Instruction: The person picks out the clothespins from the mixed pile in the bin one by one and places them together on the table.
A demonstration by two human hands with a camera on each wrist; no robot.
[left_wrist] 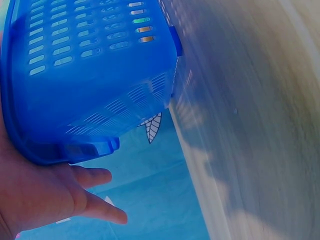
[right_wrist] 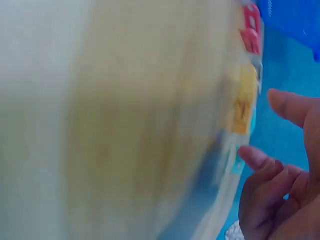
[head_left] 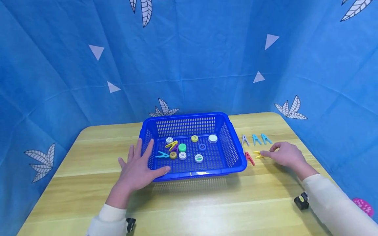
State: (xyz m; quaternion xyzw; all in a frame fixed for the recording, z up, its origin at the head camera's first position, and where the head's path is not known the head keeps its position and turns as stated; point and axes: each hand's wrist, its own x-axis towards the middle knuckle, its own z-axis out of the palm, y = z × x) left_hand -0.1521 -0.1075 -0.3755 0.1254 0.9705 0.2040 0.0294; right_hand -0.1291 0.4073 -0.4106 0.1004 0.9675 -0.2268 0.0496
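Observation:
My left hand [head_left: 136, 168] rests spread on the near left corner of a blue plastic basket [head_left: 203, 173], its thumb along the front rim. To the right of the basket, my right hand [head_left: 286, 154] reaches down to a yellow clothespin [head_left: 258, 154] on the table. In the right wrist view, thumb and index finger stand apart beside the yellow clothespin [right_wrist: 244, 102], and the other fingers are bent. A red clothespin [head_left: 249, 158] lies just left of it. Behind them lie a pale purple clothespin [head_left: 244, 140] and two light blue clothespins [head_left: 256, 139].
Inside the basket are several bottle caps, among them a green cap [head_left: 182, 147] and a white cap [head_left: 212, 138]. A yellow clothespin [head_left: 172, 145], a purple one and a light blue clothespin [head_left: 162, 155] lie there too. Blue patterned cloth [head_left: 200, 59] surrounds the wooden table [head_left: 200, 209].

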